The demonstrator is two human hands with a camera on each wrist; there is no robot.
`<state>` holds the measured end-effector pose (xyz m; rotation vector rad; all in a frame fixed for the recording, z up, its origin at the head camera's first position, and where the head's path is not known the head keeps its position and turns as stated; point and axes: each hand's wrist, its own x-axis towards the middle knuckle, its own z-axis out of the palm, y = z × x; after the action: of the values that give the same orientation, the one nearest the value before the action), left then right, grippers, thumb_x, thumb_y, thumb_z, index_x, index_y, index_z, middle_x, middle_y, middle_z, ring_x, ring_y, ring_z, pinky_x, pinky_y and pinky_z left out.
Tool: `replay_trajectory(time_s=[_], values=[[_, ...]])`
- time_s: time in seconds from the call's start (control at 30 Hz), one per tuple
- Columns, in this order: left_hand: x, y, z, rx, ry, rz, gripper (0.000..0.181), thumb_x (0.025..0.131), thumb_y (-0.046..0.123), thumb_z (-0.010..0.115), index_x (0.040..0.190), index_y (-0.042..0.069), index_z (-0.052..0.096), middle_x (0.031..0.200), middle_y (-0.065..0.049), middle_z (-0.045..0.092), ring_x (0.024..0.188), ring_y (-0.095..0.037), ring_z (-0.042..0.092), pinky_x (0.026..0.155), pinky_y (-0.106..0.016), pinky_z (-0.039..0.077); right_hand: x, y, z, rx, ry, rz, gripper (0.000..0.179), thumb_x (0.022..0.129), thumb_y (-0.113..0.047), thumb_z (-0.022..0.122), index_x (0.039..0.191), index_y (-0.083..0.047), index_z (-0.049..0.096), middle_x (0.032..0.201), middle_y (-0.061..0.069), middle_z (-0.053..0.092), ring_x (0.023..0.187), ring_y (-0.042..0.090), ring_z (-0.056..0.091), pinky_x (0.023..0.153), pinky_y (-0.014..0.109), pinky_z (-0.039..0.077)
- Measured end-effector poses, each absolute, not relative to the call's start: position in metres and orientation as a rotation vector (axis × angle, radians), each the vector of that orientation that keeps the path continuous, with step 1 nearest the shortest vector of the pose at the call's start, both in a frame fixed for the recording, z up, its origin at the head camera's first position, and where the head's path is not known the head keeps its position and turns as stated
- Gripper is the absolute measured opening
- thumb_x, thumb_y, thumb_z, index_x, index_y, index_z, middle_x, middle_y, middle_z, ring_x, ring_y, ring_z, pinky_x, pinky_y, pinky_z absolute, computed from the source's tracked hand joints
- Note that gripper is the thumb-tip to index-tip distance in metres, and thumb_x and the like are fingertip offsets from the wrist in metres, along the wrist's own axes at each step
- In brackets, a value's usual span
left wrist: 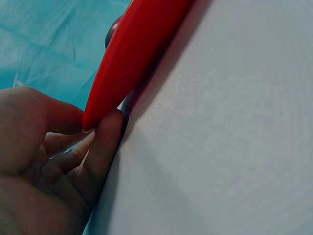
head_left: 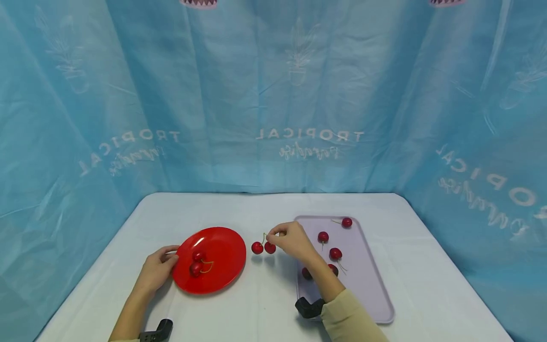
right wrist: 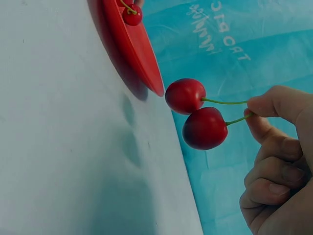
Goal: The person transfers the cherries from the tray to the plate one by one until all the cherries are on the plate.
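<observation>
Cherries (right wrist: 198, 116) by the stems (right wrist: 225, 103)
My right hand (right wrist: 281, 159) pinches those; left hand (head_left: 156, 268) grips the plate (head_left: 226, 259). Cherries probably light, slick: I'd avoid skin.

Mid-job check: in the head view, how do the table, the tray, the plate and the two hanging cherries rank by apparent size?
Largest to smallest:
1. Table
2. Tray
3. Plate
4. Left hanging cherry and right hanging cherry: they look alike, so I won't rank them.
</observation>
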<state>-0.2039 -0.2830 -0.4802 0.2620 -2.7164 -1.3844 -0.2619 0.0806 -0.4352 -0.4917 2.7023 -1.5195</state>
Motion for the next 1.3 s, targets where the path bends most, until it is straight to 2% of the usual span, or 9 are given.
replay_trajectory(time_s=[0.5,0.67,1.3], values=[[-0.202,-0.283,-0.476,0.278,-2.724,-1.393,0.042,0.098,0.018,0.051,0.134,-0.003,0.048,0.122,-0.028,0.057,0.109,-0.039,0.056,0.086,-0.042,0.053,-0.260,0.055,-0.439,-0.555,2.689,-1.548,0.010,0.085,-0.026,0.069,0.083,-0.019,0.075,0.051,-0.002,0.042,0.047,0.011,0.036,0.042,0.024,0.030],[-0.202,-0.285,-0.478,0.326,-2.753,-1.385,0.043,0.098,0.018,0.052,0.135,-0.003,0.047,0.122,-0.028,0.056,0.110,-0.040,0.055,0.087,-0.045,0.052,-0.257,0.046,-0.441,-0.553,2.648,-1.570,0.010,0.085,-0.026,0.069,0.082,-0.019,0.075,0.050,-0.003,0.042,0.047,0.010,0.036,0.041,0.023,0.029],[-0.207,-0.282,-0.476,0.323,-2.737,-1.417,0.042,0.098,0.016,0.051,0.135,-0.003,0.047,0.120,-0.026,0.057,0.107,-0.037,0.057,0.083,-0.039,0.054,-0.255,0.021,-0.443,-0.497,2.576,-1.640,0.007,0.083,-0.021,0.069,0.080,-0.019,0.075,0.051,-0.002,0.044,0.048,0.010,0.039,0.044,0.023,0.031]])
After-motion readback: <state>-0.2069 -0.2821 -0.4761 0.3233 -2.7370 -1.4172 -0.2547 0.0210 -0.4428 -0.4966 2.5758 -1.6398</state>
